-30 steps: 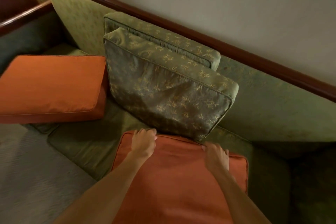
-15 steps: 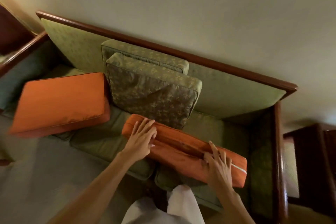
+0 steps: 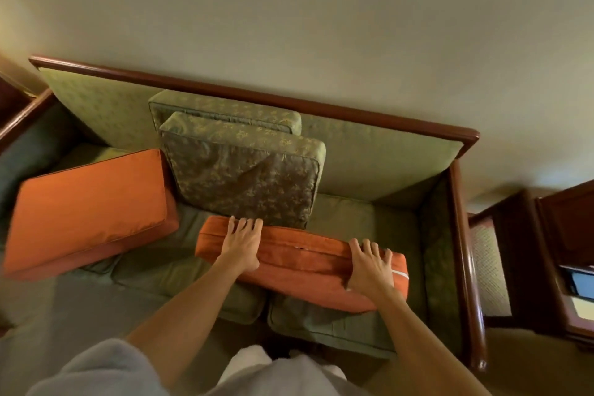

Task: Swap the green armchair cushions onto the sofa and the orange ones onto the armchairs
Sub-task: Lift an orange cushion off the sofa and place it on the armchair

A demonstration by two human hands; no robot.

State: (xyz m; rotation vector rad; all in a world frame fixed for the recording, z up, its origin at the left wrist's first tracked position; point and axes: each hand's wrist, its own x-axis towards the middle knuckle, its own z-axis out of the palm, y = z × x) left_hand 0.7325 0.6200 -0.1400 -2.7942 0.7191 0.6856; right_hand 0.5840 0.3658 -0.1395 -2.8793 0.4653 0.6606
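Right now both hands are on an orange cushion [image 3: 302, 264] standing on edge at the front of the sofa [image 3: 353, 151] seat. It is a thick, boxy pad in rust-orange cloth with a piped seam, and a zip runs along the upturned side; a pale tab shows at its right end. Its long axis runs across the seat, left to right, dipping a little toward the right arm of the sofa. The left hand [image 3: 241, 243] grips the top edge near the left end, fingers curled over the far side. The right hand [image 3: 369, 267] clamps the right end the same way, thumb on the near face.

Just behind it, two green patterned cushions [image 3: 244, 177] lean upright against the sofa back, one in front of the other; the front one seems to touch the orange cushion, though the hands make that hard to judge. A second orange cushion [image 3: 90, 206] lies tilted on the left part of the seat, its broad face up, pressed against the front green one. Dark wooden furniture [image 3: 559, 251] stands past the sofa's right arm.
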